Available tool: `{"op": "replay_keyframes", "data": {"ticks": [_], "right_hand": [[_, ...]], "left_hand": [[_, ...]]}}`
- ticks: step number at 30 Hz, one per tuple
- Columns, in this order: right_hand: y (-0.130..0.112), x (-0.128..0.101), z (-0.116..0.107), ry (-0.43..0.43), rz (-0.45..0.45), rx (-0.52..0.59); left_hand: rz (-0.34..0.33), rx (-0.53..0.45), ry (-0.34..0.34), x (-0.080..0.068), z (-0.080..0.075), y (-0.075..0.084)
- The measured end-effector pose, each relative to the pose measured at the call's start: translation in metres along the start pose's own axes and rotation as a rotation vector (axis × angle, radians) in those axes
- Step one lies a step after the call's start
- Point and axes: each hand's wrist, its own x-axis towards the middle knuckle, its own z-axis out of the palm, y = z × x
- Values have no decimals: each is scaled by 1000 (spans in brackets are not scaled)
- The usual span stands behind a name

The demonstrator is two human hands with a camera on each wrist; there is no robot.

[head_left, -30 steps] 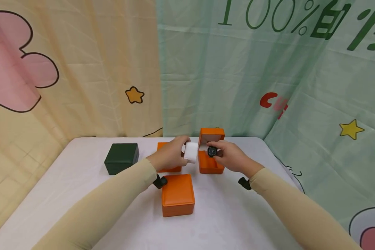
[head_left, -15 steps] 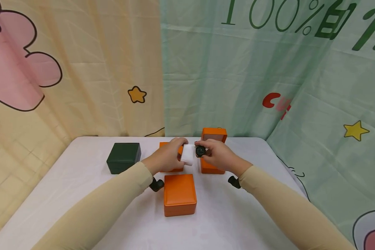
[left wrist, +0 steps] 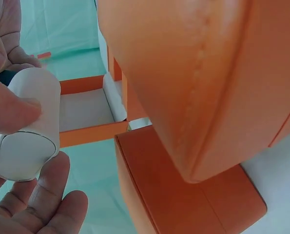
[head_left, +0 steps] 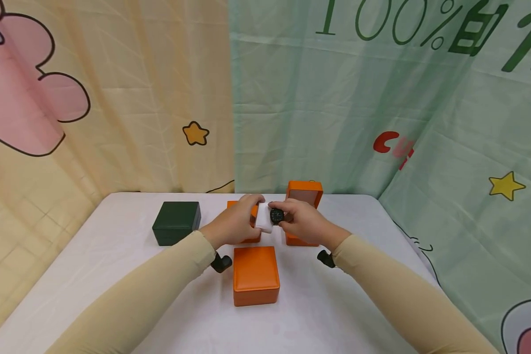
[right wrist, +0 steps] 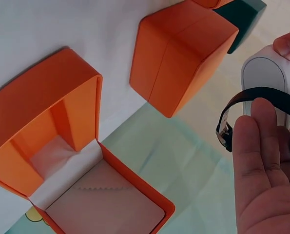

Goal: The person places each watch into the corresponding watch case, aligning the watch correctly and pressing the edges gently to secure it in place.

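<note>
My left hand (head_left: pixel 234 221) grips a white watch cushion (head_left: pixel 263 219) between thumb and fingers, above the table. In the left wrist view the thumb lies along the side of the cushion (left wrist: pixel 35 90) and its flat end faces the camera. My right hand (head_left: pixel 307 222) pinches a wristwatch (head_left: pixel 277 216) with a dark round dial, right at the cushion's right end. The right wrist view shows its black strap (right wrist: pixel 254 93) curving in front of the cushion, buckle end hanging. An orange watch box (head_left: pixel 304 189) stands open behind the right hand, its inner compartment holding no cushion (right wrist: pixel 57 146).
A closed orange box (head_left: pixel 256 275) sits nearer the front of the white-covered table (head_left: pixel 327 305). Another orange box (head_left: pixel 232 203) is partly hidden behind the left hand. A dark green box (head_left: pixel 177 223) stands to the left. Printed curtains (head_left: pixel 305 98) hang behind the table.
My right hand has moved left with the watch, from in front of the open box to the cushion. The left hand has shifted slightly left, with the cushion tilting a little.
</note>
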Motion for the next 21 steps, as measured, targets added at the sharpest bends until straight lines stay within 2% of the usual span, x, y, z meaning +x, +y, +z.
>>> {"op": "replay_keyframes", "data": {"ticks": [7, 15, 21], "right_hand": [[-1, 1, 1, -17, -14, -4], [-2, 2, 1, -35, 8, 80], [-4, 5, 2, -13, 48, 42]], "left_hand": [[-5, -14, 31, -2, 1, -5], [-11, -49, 71, -6, -2, -5], [-10, -90, 90, -6, -2, -7]]}}
